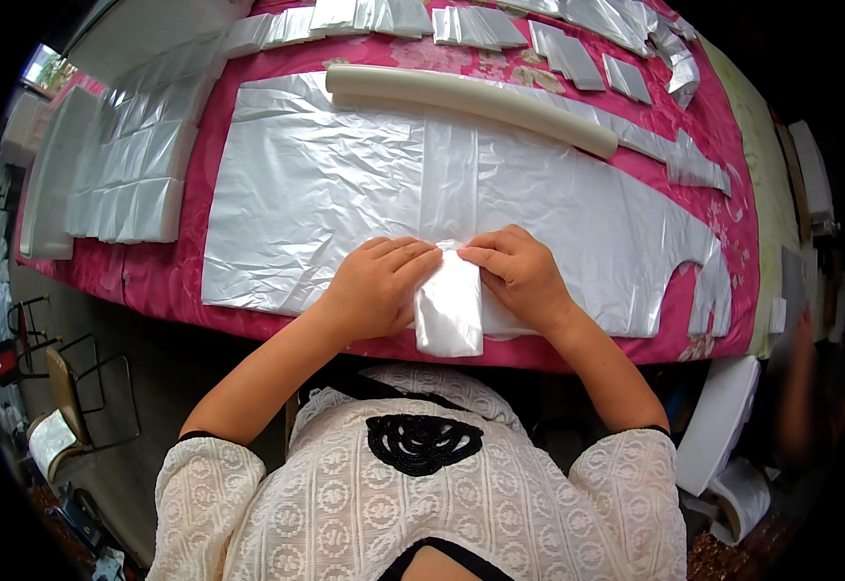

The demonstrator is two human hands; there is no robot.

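Pink tablecloth [161, 276]: hands [372, 289] [524, 276] (nearly closed) hold folded plastic [449, 310].

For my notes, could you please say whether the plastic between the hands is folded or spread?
Folded: the plastic forms a narrow, compact rectangle, whiter than the sheet, between left hand and right hand.

Passable low over the flat plastic sheet [316, 165], left and right of centre frame. Blocked at upper centre by the long pale roll [471, 102]. Walled off at upper left by stacked plastic packets [137, 184], along the top by fanned packets [478, 28]. Closed at centre by left hand [376, 286], right hand [526, 276] and the folded film [449, 310] between.
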